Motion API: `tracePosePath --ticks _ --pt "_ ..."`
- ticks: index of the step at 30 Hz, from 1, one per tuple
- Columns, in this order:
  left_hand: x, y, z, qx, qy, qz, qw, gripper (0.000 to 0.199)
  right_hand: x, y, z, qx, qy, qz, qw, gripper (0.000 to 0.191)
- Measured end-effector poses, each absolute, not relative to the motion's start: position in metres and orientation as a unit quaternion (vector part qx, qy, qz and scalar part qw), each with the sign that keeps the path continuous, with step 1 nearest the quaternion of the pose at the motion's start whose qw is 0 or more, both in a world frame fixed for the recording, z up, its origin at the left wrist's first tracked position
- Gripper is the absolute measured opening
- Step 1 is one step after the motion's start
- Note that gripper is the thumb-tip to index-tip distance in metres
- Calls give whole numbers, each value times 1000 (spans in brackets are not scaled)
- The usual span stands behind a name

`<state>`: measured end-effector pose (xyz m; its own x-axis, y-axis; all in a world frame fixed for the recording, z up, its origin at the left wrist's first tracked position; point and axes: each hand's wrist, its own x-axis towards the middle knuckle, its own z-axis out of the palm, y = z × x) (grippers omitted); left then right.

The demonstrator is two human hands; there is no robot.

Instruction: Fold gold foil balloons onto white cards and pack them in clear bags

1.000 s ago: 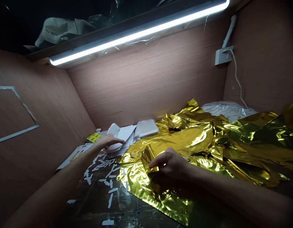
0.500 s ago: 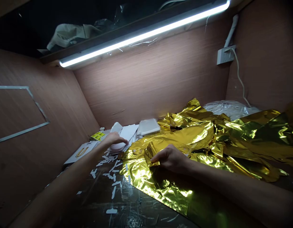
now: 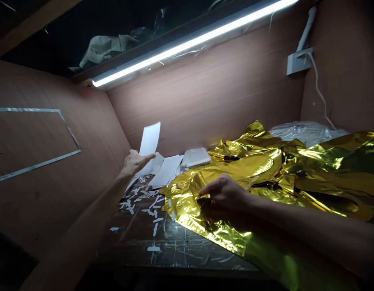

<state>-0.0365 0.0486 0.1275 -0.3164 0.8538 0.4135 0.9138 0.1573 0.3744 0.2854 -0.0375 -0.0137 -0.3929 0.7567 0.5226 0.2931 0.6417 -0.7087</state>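
**Left hand** (image 3: 135,162): raised above the surface (image 3: 175,246), fingers extended to the right. A white paper sheet (image 3: 150,139) stands nearly upright just beyond the fingers. Thin paper would not stand unsupported, so it is probably pinched, but the hand hides the point of contact.

**Right hand** (image 3: 223,194): palm down, fingers partly curled over a raised fold of gold foil (image 3: 187,202). It may grip the fold or only press on it; the shadow under the hand prevents a firm reading.

**Gold foil:** crumpled and reflective, spread across the right of the surface and heaped towards the far wall. It runs out of view at the right and near edges, so its full outline cannot be made out.

**Also on the surface:** loose white papers (image 3: 165,169) lie between the left hand and the foil. A flat white packet (image 3: 195,157) sits beyond them, near the far wall. Small white paper offcuts (image 3: 138,202) are scattered left of the foil. A clear plastic bag (image 3: 305,133) lies far right, partly hidden behind the foil.

**Surroundings:** an LED light strip (image 3: 193,44) runs along the far wall, below a dim cloth bag (image 3: 104,50). A white cable (image 3: 318,87) hangs from a wall socket (image 3: 297,61).
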Motion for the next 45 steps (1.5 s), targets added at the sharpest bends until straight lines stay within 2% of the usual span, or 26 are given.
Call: tracePosePath --ticks 3,6,8,14,16,18,22,27,29,31,33,36,37,39,41,43,45 --pt "-13 23 100 -603 -719 -345 21 102 289 -37 -11 -318 -791 242 463 27" --pt "11 5 72 -637 -711 -287 -75 107 290 -37 -9 -318 -790 224 473 28" --pt "20 -2 62 -650 -710 -252 -97 106 291 -37 -7 -314 -781 229 489 29" --pt "41 -38 56 -730 -677 -86 -43 112 293 -30 2 -296 -644 315 631 26" --pt "54 -56 55 -748 -660 -61 -39 108 296 -29 4 -310 -627 312 643 29" --pt "65 -65 58 -756 -650 -55 -42 103 297 -30 4 -325 -642 298 627 30" --pt "70 -48 78 -777 -626 -30 -58 75 299 -40 4 -331 -731 215 556 23" --pt "53 -8 89 -785 -605 -123 52 42 301 -47 2 -281 -857 101 421 20" --pt "47 -7 80 -811 -553 -164 98 37 301 -49 0 -248 -892 77 370 23" --pt "43 -15 67 -863 -449 -212 90 35 300 -50 -2 -203 -916 50 342 24" --pt "40 -28 52 -913 -333 -234 8 42 297 -53 -3 -161 -931 29 326 24" --pt "40 -47 32 -937 -243 -224 -109 93 292 -58 -2 -142 -941 19 308 24" --pt "41 -52 27 -938 -235 -217 -135 102 291 -60 -1 -145 -942 26 301 24" --pt "43 -58 20 -938 -233 -198 -164 106 290 -63 2 -159 -945 65 279 23" --pt "45 -59 16 -939 -237 -179 -173 99 290 -64 6 -176 -941 130 259 23" --pt "46 -58 14 -943 -235 -162 -172 96 291 -64 10 -213 -923 178 268 27" --pt "45 -56 12 -948 -225 -147 -170 98 291 -61 12 -279 -895 174 300 29"
